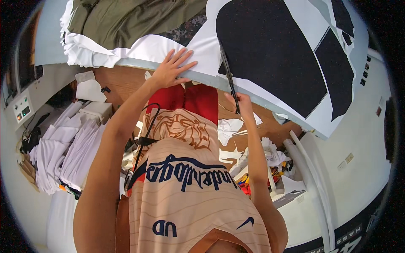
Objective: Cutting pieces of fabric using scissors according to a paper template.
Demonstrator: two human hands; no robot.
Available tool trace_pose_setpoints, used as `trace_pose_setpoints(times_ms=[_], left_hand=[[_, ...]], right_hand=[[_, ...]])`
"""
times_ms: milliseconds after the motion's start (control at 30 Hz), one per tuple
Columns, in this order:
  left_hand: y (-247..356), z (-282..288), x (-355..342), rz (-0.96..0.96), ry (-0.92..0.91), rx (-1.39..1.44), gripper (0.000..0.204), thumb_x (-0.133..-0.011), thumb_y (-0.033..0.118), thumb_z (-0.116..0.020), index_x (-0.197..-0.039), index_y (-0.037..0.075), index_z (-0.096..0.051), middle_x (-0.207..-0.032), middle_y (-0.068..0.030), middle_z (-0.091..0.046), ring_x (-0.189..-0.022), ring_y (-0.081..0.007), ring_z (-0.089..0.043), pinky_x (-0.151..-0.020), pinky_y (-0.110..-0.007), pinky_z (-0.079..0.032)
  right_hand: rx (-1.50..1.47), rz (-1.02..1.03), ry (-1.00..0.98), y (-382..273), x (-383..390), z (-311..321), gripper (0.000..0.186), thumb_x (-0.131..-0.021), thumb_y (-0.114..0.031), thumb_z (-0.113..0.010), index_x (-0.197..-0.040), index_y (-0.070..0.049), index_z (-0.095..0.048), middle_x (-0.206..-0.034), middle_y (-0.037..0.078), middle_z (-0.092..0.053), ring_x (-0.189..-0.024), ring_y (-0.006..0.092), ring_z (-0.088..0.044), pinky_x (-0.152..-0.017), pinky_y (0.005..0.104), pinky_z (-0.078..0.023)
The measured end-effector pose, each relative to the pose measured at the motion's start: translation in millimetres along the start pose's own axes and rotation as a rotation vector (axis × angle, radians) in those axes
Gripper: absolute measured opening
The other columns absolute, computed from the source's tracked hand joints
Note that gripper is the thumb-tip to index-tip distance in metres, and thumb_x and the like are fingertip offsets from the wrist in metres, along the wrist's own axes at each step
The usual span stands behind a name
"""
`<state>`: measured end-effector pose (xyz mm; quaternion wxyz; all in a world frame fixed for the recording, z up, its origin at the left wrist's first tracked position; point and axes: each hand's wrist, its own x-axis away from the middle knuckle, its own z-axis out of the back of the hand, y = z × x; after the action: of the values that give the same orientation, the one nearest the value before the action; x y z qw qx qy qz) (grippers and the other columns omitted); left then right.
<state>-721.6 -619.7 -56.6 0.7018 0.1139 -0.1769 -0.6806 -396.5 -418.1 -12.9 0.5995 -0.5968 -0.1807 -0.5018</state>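
Note:
My left hand [172,68] lies with fingers spread on white sheet material [139,51] at the table's near edge, below olive green fabric [105,19] that has a camouflage-patterned part. My right hand [240,103] is closed round the handles of long black scissors [228,69], whose blades reach up along the white material beside a large black shape [270,55]. Further right, narrower black shapes [337,80] lie on the same white material, divided by white strips.
Stacks of folded white fabric [76,152] and a white container [96,111] stand low on the left, near a wall control panel [22,109]. White scraps [230,128] lie below the table. Long white rolls [310,168] lean at the right beside a pile of mixed cloth [272,154].

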Motion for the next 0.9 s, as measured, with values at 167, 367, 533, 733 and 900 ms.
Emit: trace_pose_setpoints(times_ms=[167,367,533,733,900], left_hand=[[1,4,-2,0.011,-0.060,-0.008,0.079,-0.101,0.062,-0.059,-0.169,0.031,-0.034,-0.179,-0.0102,-0.019,-0.165,-0.0350,-0.015,-0.132,-0.059,-0.010],[7,8,-3,0.032,-0.089,0.012,0.079,-0.099,0.060,-0.061,-0.168,0.031,-0.034,-0.178,-0.0104,-0.019,-0.165,-0.0360,-0.016,-0.132,-0.060,-0.011],[12,28,-15,0.004,-0.075,0.004,0.077,-0.099,0.059,-0.064,-0.166,0.028,-0.039,-0.178,-0.0107,-0.022,-0.163,-0.0363,-0.019,-0.130,-0.060,-0.016],[27,51,-29,-0.046,-0.049,0.073,0.071,-0.095,0.052,-0.070,-0.156,0.022,-0.053,-0.174,-0.0121,-0.030,-0.160,-0.0361,-0.028,-0.126,-0.057,-0.025],[38,66,-49,-0.141,-0.102,0.133,0.068,-0.096,0.043,-0.072,-0.156,0.017,-0.053,-0.170,-0.0146,-0.036,-0.154,-0.0380,-0.036,-0.120,-0.056,-0.033]], right_hand=[[-0.033,0.015,-0.005,-3,-6,6,0.043,-0.094,-0.042,-0.084,-0.075,-0.008,-0.066,-0.059,-0.004,-0.053,-0.048,0.0070,-0.050,-0.046,0.0261,-0.036],[-0.011,0.085,0.042,-14,-17,-18,0.048,-0.094,-0.047,-0.083,-0.073,-0.008,-0.066,-0.055,-0.004,-0.052,-0.048,0.0070,-0.050,-0.046,0.0269,-0.035],[-0.181,0.004,0.069,-37,-5,-37,0.047,-0.095,-0.045,-0.083,-0.071,-0.009,-0.063,-0.056,-0.003,-0.053,-0.048,0.0068,-0.050,-0.046,0.0261,-0.038],[-0.406,0.025,0.115,-54,-1,-66,0.045,-0.096,-0.041,-0.082,-0.073,-0.008,-0.061,-0.056,-0.003,-0.052,-0.046,0.0084,-0.051,-0.045,0.0270,-0.041],[-0.584,0.014,0.125,-56,8,-66,0.045,-0.094,-0.041,-0.084,-0.071,-0.011,-0.059,-0.056,-0.004,-0.051,-0.045,0.0080,-0.050,-0.044,0.0271,-0.039]])
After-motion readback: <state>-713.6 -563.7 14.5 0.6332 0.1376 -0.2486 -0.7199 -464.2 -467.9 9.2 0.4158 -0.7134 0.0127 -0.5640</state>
